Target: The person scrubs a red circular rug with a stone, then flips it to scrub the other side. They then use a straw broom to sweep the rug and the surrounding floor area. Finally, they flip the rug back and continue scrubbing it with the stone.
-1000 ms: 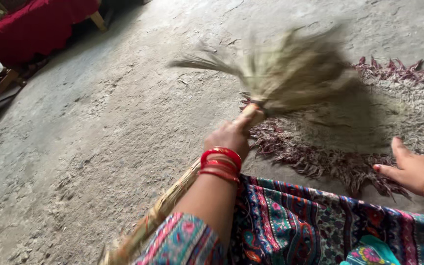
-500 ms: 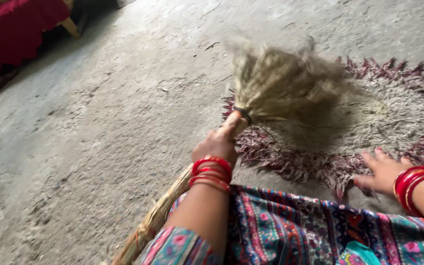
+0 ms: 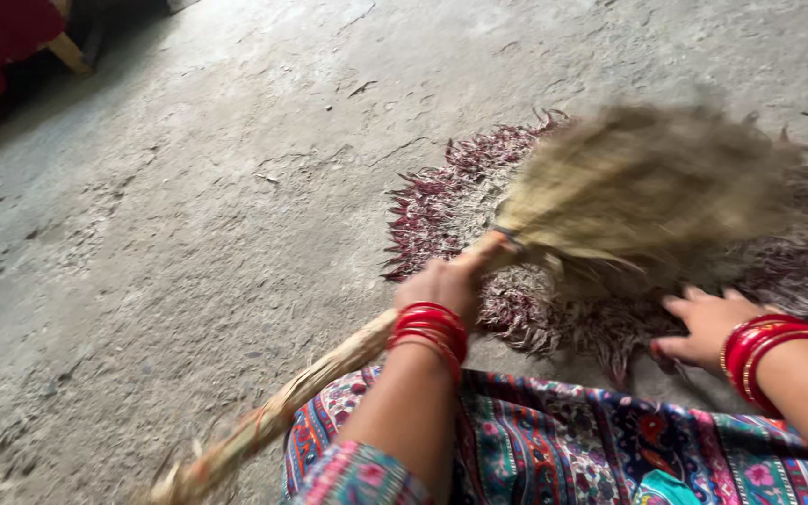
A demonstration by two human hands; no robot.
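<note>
While blurry: grass broom over fringed rug
Left hand: fingers wrapped tight round broom handle
Right hand: fingers spread flat, pressing rug edge

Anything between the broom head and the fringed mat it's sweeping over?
Nothing visible. The broom, gripped by the left hand near its neck, sweeps directly above the fringed mat. The right hand presses on the mat's near edge, beside the bristles, not under them. The concrete floor around shows only small debris.

No packages, labels, signs or screens in view.
</note>
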